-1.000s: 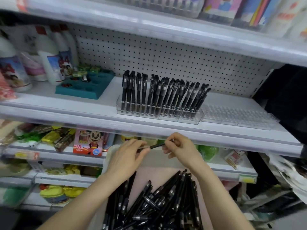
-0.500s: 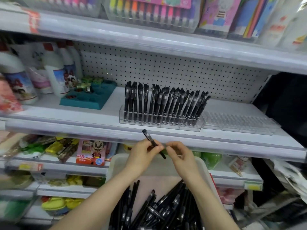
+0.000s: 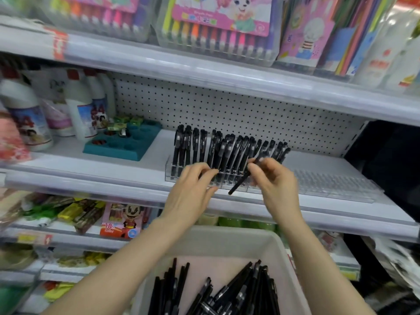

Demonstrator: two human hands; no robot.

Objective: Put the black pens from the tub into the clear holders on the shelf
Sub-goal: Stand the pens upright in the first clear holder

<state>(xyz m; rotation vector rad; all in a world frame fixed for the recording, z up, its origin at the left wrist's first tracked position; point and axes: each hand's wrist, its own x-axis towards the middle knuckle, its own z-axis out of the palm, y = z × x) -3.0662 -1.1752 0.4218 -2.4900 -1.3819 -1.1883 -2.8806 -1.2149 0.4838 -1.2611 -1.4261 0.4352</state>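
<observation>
One black pen (image 3: pixel 237 184), pinched in right hand (image 3: pixel 277 183)

Teal tray (image 3: pixel 123 147) beside white bottles (image 3: pixel 78 110); marker sets (image 3: pixel 218 26) on the upper shelf

- Box with a cartoon figure (image 3: pixel 123 220), lower shelf (image 3: pixel 68 235): "18", and below it a word like "Color".
- White bottle (image 3: pixel 27 119), left: red "A4", blurred.
- Black pens (image 3: pixel 218 151): print too small.
</observation>
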